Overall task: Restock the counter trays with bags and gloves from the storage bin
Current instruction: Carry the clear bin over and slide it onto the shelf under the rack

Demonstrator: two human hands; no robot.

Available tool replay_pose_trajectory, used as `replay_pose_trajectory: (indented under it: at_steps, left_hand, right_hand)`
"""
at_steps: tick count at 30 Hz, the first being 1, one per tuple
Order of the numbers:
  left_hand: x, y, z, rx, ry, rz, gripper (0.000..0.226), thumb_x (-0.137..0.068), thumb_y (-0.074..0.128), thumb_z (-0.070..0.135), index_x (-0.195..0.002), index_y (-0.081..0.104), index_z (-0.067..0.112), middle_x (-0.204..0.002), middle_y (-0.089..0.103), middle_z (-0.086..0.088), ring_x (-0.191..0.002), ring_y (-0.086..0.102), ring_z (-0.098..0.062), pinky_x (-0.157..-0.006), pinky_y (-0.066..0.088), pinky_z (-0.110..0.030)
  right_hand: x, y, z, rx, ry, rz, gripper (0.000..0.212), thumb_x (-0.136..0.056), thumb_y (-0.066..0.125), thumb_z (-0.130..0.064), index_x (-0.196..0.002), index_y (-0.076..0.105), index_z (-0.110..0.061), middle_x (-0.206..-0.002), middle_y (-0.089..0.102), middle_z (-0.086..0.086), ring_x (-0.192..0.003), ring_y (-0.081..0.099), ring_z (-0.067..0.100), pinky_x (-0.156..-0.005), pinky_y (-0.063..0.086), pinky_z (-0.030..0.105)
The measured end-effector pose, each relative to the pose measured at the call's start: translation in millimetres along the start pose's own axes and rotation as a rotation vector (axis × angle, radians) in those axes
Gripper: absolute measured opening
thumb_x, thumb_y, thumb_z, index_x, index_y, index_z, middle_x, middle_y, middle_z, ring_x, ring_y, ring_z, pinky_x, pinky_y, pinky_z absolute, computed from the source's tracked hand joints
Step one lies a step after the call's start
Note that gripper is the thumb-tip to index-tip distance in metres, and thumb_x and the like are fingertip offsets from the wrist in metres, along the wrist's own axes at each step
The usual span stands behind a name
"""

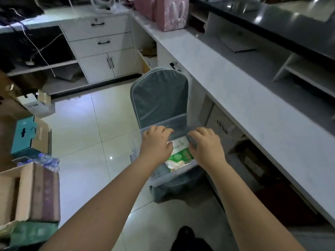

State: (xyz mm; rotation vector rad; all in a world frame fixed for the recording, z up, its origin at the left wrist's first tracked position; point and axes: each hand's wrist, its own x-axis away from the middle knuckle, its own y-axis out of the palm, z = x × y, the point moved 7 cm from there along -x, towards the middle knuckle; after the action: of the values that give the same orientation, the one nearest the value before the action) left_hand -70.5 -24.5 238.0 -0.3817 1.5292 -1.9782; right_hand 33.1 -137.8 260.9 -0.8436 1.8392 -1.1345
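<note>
a: where is the storage bin?

b: on the seat of a chair with a grey-blue fabric cover and pale piping, just beside the long white counter at right. it is a clear plastic box with straight walls

a: and the hands?

b: both reach into it from the near side. the left hand and the right hand each have fingers curled down over a translucent, flat plastic lid at the bin's far end, gripping its edge; the lid stands tilted up against the chair back

a: what lies inside?

b: a glossy green and white packet, flat, between the two wrists. its print is too blurred to read

a: the surroundings?

b: smooth pale floor tiles with a sheen, cardboard boxes stacked at near left, white cupboards with dark handles at far left, and a pink paper bag upright on the far end of the counter
</note>
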Motion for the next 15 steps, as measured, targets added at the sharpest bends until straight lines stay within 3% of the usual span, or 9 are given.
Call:
replay_pose_trajectory:
  at_steps: [9,15]
  left_hand:
    - [-127.4,53.8,-42.2,-0.046,0.022,-0.115,0.04,-0.084,0.055,0.029,-0.123,0.055,0.028,-0.119,0.057,0.003,-0.114,0.046,-0.023,-0.092,0.036,-0.041]
    - [-181.6,95.2,-47.7,-0.083,0.151,-0.252,0.04,-0.085,0.053,0.03,-0.124,0.053,0.027,-0.119,0.057,0.003,-0.113,0.046,-0.024,-0.091,0.036,-0.041]
  right_hand:
    - [-100.9,85.6,58.3,-0.048,0.113,-0.084,0.032,-0.078,0.07,-0.014,-0.109,0.066,-0.014,-0.109,0.063,0.007,-0.103,0.053,0.031,-0.08,0.043,0.042]
    - [-147.1,120.2,82.5,-0.087,0.258,-0.108,0.031,-0.076,0.068,-0.012,-0.107,0.066,-0.012,-0.106,0.063,0.009,-0.1,0.053,0.033,-0.078,0.042,0.043]
